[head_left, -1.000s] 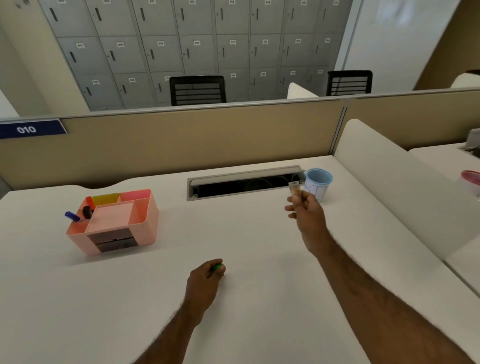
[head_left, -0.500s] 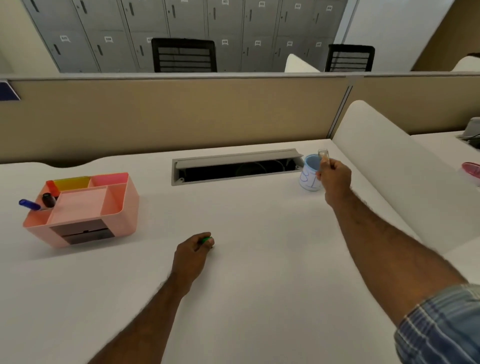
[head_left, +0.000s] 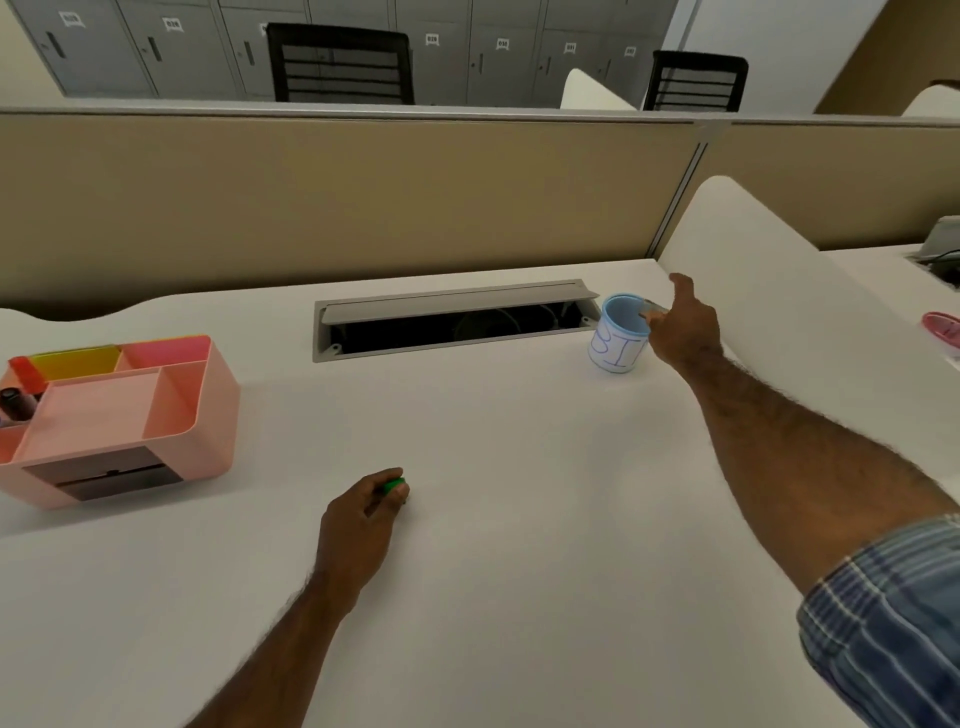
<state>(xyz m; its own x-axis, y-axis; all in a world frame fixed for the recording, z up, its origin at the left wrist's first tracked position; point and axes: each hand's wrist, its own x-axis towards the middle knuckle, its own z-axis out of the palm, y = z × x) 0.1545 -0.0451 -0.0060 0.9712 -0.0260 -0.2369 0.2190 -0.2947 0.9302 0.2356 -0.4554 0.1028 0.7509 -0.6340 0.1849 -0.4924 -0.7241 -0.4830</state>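
My right hand (head_left: 683, 325) reaches over the far right of the white desk (head_left: 519, 519) and pinches a small grey object (head_left: 652, 312) right at the rim of a light blue cup (head_left: 618, 332) with blue lettering. One finger of that hand sticks up. My left hand (head_left: 358, 525) rests on the desk nearer me, fingers curled round a small green thing (head_left: 394, 485); only its green tip shows. A pink desk organiser (head_left: 171, 405) stands at the left with markers (head_left: 18, 395) in its left compartments.
An open grey cable hatch (head_left: 452, 319) lies in the desk behind the hands. A tan partition (head_left: 363, 197) closes the back and a white divider (head_left: 779, 291) the right side. A pink item (head_left: 943, 327) sits on the neighbouring desk.
My right hand has carried the small grey object forward and to the right, from above the desk to the cup's rim. The left hand has stayed put with the green thing.
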